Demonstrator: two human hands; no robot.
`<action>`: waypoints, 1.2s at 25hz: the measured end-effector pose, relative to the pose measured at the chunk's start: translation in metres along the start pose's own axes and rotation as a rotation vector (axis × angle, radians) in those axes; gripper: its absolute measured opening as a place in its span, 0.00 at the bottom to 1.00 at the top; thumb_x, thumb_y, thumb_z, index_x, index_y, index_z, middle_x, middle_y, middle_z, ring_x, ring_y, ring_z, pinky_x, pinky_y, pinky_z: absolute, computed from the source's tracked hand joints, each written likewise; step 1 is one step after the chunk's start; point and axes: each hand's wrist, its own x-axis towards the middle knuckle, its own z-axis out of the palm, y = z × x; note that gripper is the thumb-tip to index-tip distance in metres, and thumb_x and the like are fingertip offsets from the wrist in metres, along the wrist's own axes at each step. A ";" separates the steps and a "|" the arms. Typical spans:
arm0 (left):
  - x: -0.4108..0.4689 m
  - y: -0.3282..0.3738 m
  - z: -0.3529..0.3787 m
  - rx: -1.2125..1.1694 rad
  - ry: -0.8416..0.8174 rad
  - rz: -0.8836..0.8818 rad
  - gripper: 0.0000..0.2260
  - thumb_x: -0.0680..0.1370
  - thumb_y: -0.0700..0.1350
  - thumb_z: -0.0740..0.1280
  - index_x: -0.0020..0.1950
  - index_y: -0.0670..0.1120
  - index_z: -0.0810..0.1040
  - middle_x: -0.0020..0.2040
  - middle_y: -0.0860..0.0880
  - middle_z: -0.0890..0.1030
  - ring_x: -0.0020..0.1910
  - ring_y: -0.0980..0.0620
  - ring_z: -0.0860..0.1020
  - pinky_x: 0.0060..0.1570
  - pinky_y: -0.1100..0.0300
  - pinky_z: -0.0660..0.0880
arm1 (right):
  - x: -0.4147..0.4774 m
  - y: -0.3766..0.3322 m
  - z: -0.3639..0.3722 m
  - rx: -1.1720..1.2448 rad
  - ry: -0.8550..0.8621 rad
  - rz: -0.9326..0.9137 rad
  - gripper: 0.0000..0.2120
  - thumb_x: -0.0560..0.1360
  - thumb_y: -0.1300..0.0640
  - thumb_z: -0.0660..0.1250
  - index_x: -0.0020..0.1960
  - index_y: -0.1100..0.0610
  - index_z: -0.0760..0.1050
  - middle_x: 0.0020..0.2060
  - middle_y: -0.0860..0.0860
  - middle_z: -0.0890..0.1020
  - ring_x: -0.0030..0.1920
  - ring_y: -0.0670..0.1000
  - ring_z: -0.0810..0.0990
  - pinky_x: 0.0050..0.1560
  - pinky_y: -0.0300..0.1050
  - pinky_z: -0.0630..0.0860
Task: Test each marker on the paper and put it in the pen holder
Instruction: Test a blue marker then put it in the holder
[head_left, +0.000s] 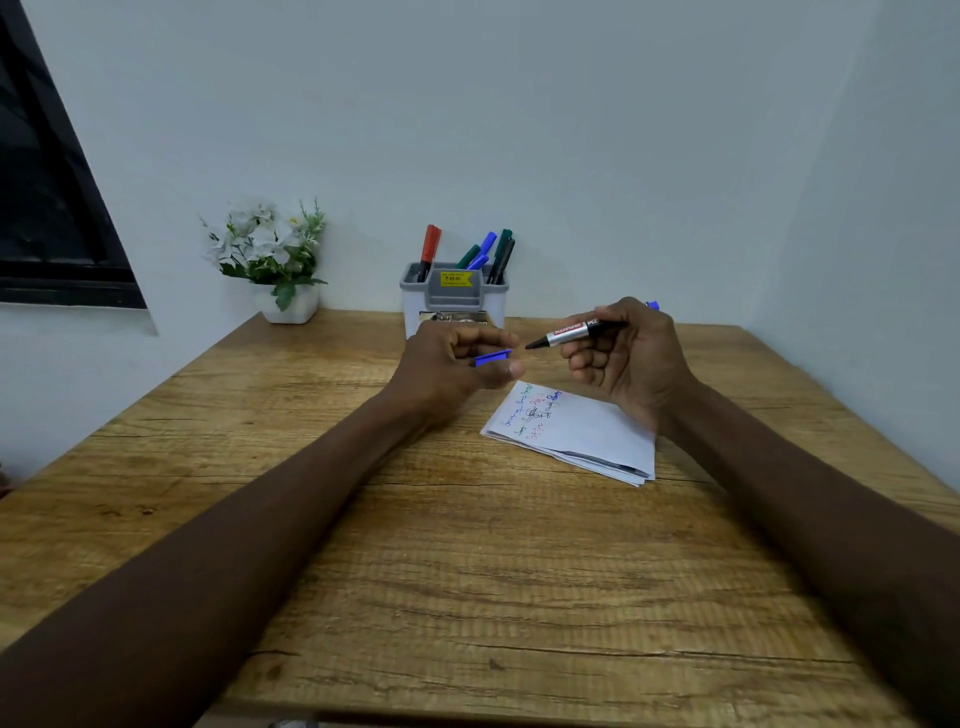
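Note:
My right hand (631, 358) grips an uncapped marker (569, 332) with a silver barrel, red label and blue end, its dark tip pointing left. My left hand (452, 364) pinches the marker's blue cap (492, 357) a short gap from that tip. Both hands hover above the wooden table. A folded white paper (587, 439) with several coloured scribbles lies below my right hand. The grey pen holder (453, 299) stands at the back of the table with several markers in it, red, green, blue and black.
A white pot of white flowers (275, 260) stands at the table's back left against the wall. A dark window frame (47, 208) is on the left wall. The wooden table (467, 571) stretches toward me between my forearms.

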 end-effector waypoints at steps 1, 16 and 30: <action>-0.001 0.001 0.000 0.001 0.009 0.015 0.16 0.70 0.39 0.79 0.57 0.42 0.85 0.49 0.47 0.88 0.47 0.50 0.87 0.50 0.60 0.83 | -0.001 0.001 0.001 0.006 -0.005 0.005 0.19 0.81 0.57 0.56 0.44 0.64 0.83 0.32 0.58 0.84 0.27 0.50 0.81 0.29 0.40 0.80; -0.001 0.001 0.000 0.117 0.010 -0.011 0.09 0.79 0.44 0.72 0.57 0.43 0.85 0.39 0.44 0.86 0.33 0.53 0.81 0.37 0.61 0.80 | -0.002 0.013 -0.001 -0.180 -0.062 -0.039 0.04 0.77 0.64 0.72 0.49 0.66 0.82 0.41 0.63 0.86 0.37 0.54 0.87 0.41 0.44 0.85; -0.005 0.009 0.012 0.073 -0.017 -0.188 0.15 0.87 0.49 0.52 0.67 0.50 0.75 0.38 0.47 0.73 0.35 0.53 0.70 0.29 0.61 0.68 | 0.000 0.018 0.003 -0.549 -0.228 -0.218 0.09 0.79 0.63 0.72 0.52 0.70 0.84 0.40 0.65 0.85 0.38 0.55 0.84 0.40 0.44 0.83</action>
